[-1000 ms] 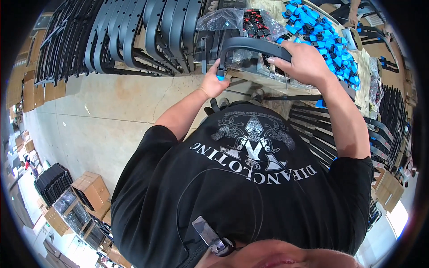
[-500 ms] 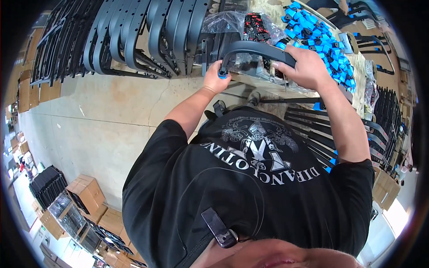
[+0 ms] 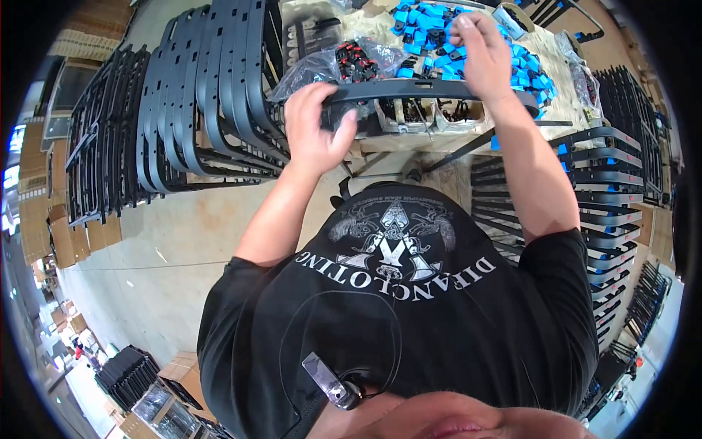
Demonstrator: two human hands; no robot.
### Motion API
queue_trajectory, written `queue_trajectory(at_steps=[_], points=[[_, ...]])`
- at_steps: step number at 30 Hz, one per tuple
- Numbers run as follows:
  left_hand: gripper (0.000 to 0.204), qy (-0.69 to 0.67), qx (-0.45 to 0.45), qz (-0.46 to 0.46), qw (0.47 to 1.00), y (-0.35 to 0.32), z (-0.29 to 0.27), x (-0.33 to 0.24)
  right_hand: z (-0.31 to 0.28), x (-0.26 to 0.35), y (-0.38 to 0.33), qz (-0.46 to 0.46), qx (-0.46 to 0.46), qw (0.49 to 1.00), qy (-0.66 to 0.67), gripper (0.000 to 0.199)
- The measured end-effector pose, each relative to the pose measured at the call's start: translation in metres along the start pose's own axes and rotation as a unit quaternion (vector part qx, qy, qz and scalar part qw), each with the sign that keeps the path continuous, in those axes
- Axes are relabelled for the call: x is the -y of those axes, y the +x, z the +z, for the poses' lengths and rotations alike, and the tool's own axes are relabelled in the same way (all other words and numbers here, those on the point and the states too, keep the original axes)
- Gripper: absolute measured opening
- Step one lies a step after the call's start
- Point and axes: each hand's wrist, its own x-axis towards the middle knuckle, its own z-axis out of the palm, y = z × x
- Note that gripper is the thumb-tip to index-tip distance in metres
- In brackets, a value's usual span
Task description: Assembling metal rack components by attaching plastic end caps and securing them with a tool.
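A dark grey bent metal frame [image 3: 402, 89] lies across the near edge of the workbench, its long bar running left to right. At its left end is my left hand [image 3: 316, 132], thumb spread wide and fingers against or just over the bar; the exact contact is hard to see. My right hand [image 3: 485, 58] is raised over a heap of blue plastic pieces [image 3: 424, 29], with its fingers loosely bent and nothing visible in them. The wrist passes above the frame's right part.
Red-and-black small parts [image 3: 356, 60] sit in a clear plastic bag [image 3: 311, 73]. Boxes of dark hardware [image 3: 459, 113] stand along the bench edge [image 3: 439, 143]. Stacked bent frames [image 3: 208, 80] crowd the left; more frames [image 3: 607, 175] stand at the right. Cartons are at lower left.
The frame has come down onto the bench edge and turned so its bar lies flatter. My right hand has let go and moved up over the blue pieces. My left hand's grip has opened.
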Motion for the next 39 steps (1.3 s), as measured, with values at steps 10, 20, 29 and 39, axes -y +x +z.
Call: queue_trajectory(at_steps=[10, 20, 29, 39], points=[[0.032, 0.004, 0.223, -0.080, 0.972, 0.048, 0.021, -0.015, -0.071, -0.188, 0.084, 0.048, 0.075, 0.899, -0.429, 0.048], [0.030, 0.049, 0.597, -0.174, 0.782, 0.111, 0.126, 0.147, -0.036, -0.127, 0.091, 0.142, 0.298, 0.861, -0.388, 0.036], [0.044, 0.155, 0.698, 0.157, 0.681, 0.035, 0.196, 0.180, -0.041, -0.120, 0.090, 0.165, 0.323, 0.851, -0.379, 0.034], [0.023, 0.101, 0.630, 0.116, 0.761, 0.070, 0.195, 0.200, -0.034, -0.111, 0.091, 0.197, 0.349, 0.829, -0.389, 0.042]])
